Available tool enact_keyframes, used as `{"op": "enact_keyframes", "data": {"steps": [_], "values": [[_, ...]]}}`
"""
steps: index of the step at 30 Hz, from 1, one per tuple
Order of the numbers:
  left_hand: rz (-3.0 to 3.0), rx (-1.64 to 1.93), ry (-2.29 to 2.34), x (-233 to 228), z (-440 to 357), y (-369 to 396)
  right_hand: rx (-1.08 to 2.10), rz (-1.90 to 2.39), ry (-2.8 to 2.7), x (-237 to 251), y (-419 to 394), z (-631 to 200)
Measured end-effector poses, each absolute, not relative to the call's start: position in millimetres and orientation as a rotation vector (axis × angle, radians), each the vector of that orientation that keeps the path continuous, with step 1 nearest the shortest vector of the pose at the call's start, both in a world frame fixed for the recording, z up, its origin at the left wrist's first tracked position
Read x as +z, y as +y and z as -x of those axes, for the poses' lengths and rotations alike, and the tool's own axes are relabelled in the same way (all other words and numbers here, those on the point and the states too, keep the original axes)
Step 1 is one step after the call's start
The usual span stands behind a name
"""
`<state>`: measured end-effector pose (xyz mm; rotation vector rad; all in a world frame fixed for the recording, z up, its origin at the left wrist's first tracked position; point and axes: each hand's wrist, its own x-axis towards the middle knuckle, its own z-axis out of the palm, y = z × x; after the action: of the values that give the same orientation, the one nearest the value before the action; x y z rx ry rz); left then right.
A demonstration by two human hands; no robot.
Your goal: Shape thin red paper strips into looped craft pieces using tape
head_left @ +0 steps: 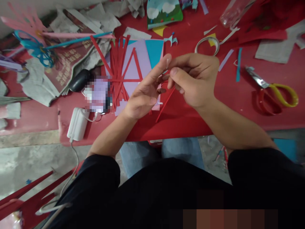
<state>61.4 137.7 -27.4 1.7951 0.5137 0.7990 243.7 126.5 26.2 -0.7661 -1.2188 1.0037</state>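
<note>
My left hand (145, 90) is above the paper sheets, its index finger stretched out and its thumb apart. A small whitish, shiny bit (167, 61) shows at that fingertip; whether it is tape or glue is unclear. Close against it, my right hand (196, 81) has thumb and fingers drawn together in a pinch, and what lies between them is hidden. Beneath the hands are thin red paper strips (116, 68), some crossing in a triangle, on lilac paper (132, 60) and a blue sheet (154, 54). A tape roll (202, 40) lies just beyond my right hand.
Scissors (264, 83) with red and yellow handles lie at right. To the left are a white power bank (77, 124) with a cable, a black mouse-like object (80, 80), blue and pink paper flowers (38, 47) and crumpled newspaper (35, 79). The red tabletop (186, 124) ends before my lap.
</note>
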Motion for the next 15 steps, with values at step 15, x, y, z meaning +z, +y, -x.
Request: {"op": "enact_keyframes", "data": {"steps": [15], "values": [[-1.876,0.839,0.584,-24.5,-60.7,140.7,1.290,0.818,-1.093,26.1,136.3,-246.1]]}}
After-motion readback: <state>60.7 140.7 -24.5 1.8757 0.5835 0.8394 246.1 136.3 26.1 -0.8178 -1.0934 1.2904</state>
